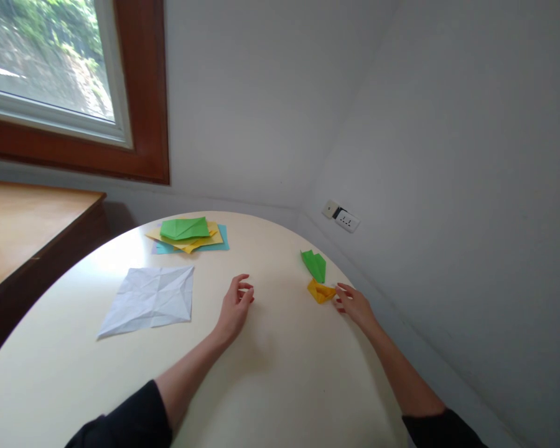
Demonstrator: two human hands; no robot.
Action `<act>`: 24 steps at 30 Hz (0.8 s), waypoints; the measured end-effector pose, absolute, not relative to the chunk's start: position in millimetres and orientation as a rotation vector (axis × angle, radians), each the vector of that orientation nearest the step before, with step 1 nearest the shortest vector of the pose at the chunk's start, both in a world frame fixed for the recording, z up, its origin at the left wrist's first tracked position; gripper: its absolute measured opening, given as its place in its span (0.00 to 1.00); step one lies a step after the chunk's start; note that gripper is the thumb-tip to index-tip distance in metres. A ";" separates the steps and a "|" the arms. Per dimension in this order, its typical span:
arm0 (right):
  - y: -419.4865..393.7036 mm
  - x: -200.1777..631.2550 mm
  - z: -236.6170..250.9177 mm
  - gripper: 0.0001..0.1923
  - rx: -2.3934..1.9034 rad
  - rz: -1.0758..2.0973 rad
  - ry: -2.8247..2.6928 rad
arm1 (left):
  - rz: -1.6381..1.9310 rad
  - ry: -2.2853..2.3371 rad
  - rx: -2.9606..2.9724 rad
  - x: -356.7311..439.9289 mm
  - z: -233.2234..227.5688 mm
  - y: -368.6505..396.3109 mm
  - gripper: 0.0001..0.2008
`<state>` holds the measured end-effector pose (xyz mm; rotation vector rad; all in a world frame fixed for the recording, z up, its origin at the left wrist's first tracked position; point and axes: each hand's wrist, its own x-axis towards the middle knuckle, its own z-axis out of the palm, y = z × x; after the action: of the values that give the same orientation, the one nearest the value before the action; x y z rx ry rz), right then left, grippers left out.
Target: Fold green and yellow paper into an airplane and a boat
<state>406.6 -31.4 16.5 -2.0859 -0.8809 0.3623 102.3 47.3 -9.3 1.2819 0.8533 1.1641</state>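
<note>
Two folded: green piece (314, 264), yellow piece (320, 291) touched, perhaps pinched, by right hand (354, 305); left hand (236, 305) half-curled, empty; creased white sheet (149, 298) unfolded.

I have one view only, from the camera on the person's head, looking forward and down across the round cream-topped table (280, 373) toward the white wall corner (317, 186). It sits close, forearms entering from the bottom edge, the wood-framed window (51, 68) upper left.
</note>
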 end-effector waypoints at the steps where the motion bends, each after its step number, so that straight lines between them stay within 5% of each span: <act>1: -32.7 406.7 18.1 0.22 -2.103 0.316 -0.911 | 1.164 0.854 1.286 102.3 -9.2 47.2 0.18; 12: -41.1 354.5 29.9 0.17 -1.780 -0.302 -1.552 | 1.165 0.837 1.339 106.3 -12.0 48.0 0.08; 24: 22.6 258.5 -18.6 0.23 -1.931 0.141 -1.981 | 1.228 0.920 1.435 103.5 -7.4 44.4 0.09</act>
<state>258.5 22.6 -18.6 -1.9309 -1.9806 0.1408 103.5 44.4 -7.4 1.4352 0.9200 1.2285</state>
